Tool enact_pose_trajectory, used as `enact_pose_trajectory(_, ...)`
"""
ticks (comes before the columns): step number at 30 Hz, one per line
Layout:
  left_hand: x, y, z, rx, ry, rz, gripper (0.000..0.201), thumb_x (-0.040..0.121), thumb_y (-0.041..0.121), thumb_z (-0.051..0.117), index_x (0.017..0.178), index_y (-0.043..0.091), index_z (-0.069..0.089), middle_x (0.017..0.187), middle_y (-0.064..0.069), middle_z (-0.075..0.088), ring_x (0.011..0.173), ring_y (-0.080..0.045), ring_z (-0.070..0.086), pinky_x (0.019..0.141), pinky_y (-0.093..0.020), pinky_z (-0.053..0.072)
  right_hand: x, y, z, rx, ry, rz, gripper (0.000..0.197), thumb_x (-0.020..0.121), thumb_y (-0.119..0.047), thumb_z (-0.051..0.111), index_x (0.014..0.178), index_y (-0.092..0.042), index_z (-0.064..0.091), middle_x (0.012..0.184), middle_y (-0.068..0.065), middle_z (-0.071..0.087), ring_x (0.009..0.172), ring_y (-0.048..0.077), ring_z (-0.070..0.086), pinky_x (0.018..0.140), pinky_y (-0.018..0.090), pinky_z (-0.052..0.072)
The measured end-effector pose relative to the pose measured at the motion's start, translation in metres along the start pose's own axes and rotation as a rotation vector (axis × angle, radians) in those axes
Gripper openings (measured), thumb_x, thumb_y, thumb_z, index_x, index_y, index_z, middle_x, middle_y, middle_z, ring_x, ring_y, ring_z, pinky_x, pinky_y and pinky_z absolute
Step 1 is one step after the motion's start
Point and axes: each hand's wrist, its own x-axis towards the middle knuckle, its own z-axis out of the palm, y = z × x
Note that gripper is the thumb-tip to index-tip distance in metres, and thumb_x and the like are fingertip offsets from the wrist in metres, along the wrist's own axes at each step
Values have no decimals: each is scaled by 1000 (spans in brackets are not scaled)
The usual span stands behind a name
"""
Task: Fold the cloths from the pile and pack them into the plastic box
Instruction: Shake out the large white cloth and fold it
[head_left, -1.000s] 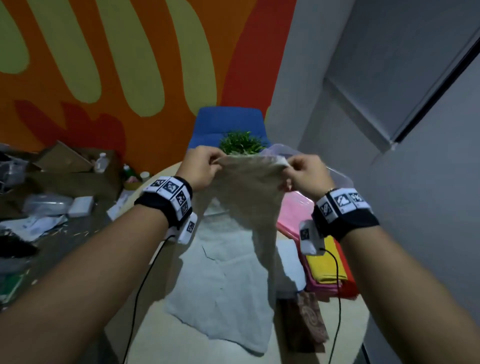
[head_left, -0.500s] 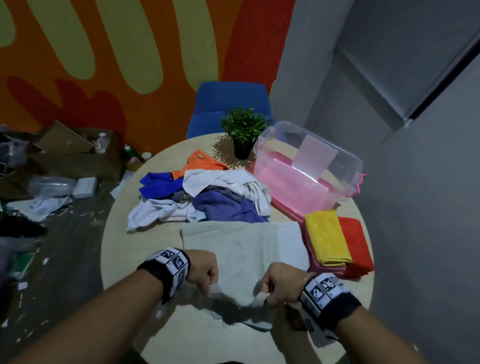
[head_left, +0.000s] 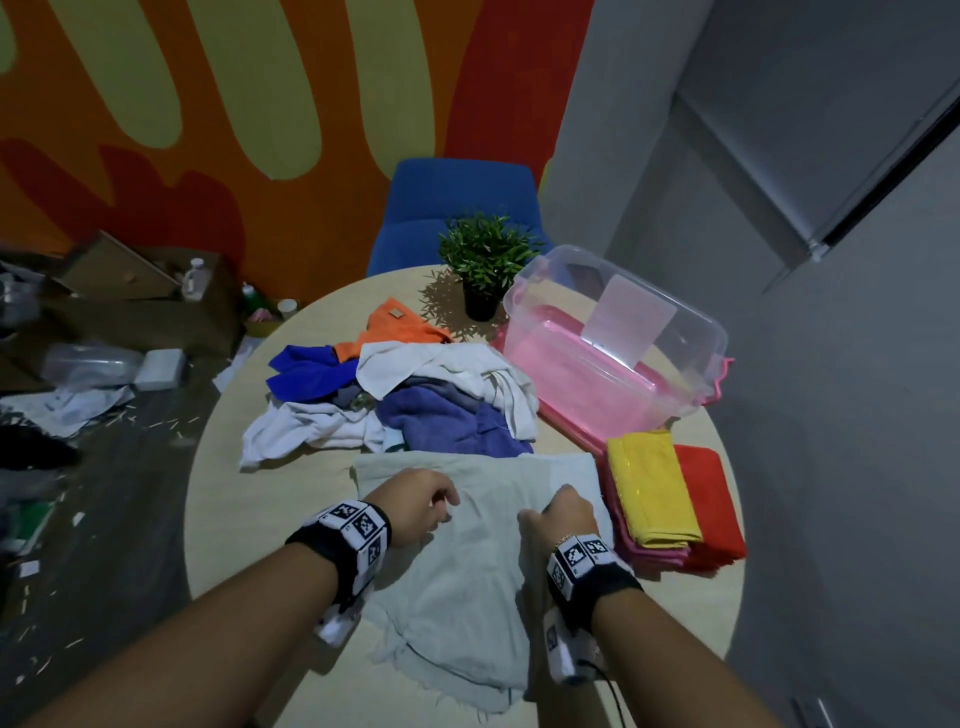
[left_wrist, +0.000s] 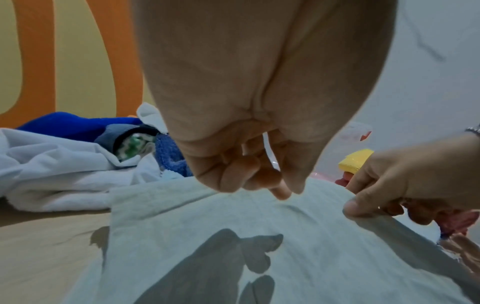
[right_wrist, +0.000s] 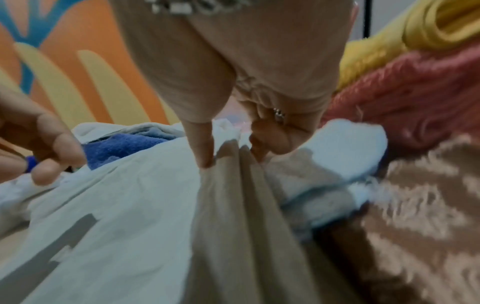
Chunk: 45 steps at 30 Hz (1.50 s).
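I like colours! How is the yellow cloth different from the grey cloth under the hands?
The yellow cloth is folded small and neat; the grey cloth lies spread wide and wrinkled. The yellow cloth sits on a stack beside the plastic box, untouched; the grey cloth is pinched by the right hand. Both rest over the round table.
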Motion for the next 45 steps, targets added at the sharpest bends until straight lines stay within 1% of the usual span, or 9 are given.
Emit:
enact_pose_trajectory(5, 3, 25, -11, -7, 204, 196, 68, 87, 19, 73, 148, 27, 42, 136, 4, 55, 122, -16, 52, 108, -36, 42, -8, -7, 7, 203, -4, -231, 9, 78, -16, 62, 82, -9, 64, 82, 7, 68, 77, 27, 63, 68, 30, 49)
enact_pose_trajectory(9, 3, 55, -46, 23, 64, 255, 124, 69, 45, 87, 159, 32, 3, 157, 5, 33, 144, -15, 23, 112, -41, 27, -33, -30, -19, 236, -102, -637, 14, 72, -23, 61, 71, -9, 60, 70, 5, 62, 70, 20, 57, 69, 39, 49)
enact_pose_trajectory(13, -4, 75, -96, -92, -56, 331, 50, 78, 18, 85, 125, 14, 68, 113, 2, 72, 100, -1, 63, 88, -15, 47, -53, -56, -61, 350, -12, -758, 14, 77, -22, 71, 84, -30, 63, 84, -9, 65, 80, 7, 59, 73, 18, 44)
enact_pose_trajectory(16, -18, 85, -126, -267, 111, 338, 15, 85, 11, 77, 99, 10, 70, 96, -5, 73, 87, -8, 67, 81, -26, 54, -52, -53, -80, 176, -30, -751, 22, 81, -29, 78, 98, -25, 65, 93, -5, 70, 84, 11, 63, 75, 23, 48)
enact_pose_trajectory(21, -35, 71, -158, -467, 271, 279, 22, 85, 18, 77, 101, 9, 65, 102, -12, 73, 101, -30, 69, 92, -45, 55, -47, -49, -117, 108, 83, -695, 18, 82, -37, 78, 79, -22, 68, 74, -6, 69, 71, 12, 63, 67, 29, 50)
enact_pose_trajectory(26, -52, 59, -168, -665, 470, 270, 25, 83, -10, 69, 89, 12, 60, 85, -3, 70, 80, -8, 69, 71, -25, 56, -56, -54, -153, 297, 147, -719, 11, 84, -22, 78, 79, -25, 69, 71, -6, 68, 64, 1, 60, 62, 21, 47)
enact_pose_trajectory(35, -58, 58, -169, -607, 599, 240, 18, 90, -14, 56, 98, -1, 65, 87, -14, 65, 78, -20, 60, 63, -24, 55, -67, -79, -157, 644, 226, -770, 33, 91, 4, 60, 90, -28, 68, 80, -11, 67, 72, -5, 58, 71, 11, 44)
enact_pose_trajectory(40, -75, 40, -168, -689, 427, 305, 17, 81, -5, 72, 79, 9, 62, 68, -2, 64, 65, -10, 61, 57, -22, 51, -86, -75, -151, 715, 105, -719, 20, 81, 0, 55, 74, -14, 68, 65, -1, 61, 64, 10, 57, 61, 25, 49)
enact_pose_trajectory(45, -77, -18, -108, -304, -49, 88, 13, 73, 3, 72, 71, 15, 67, 56, -7, 59, 51, -17, 52, 51, -24, 42, -85, -27, -75, 311, -279, -565, 22, 76, -8, 53, 63, -21, 65, 58, 0, 64, 57, 19, 61, 62, 32, 51)
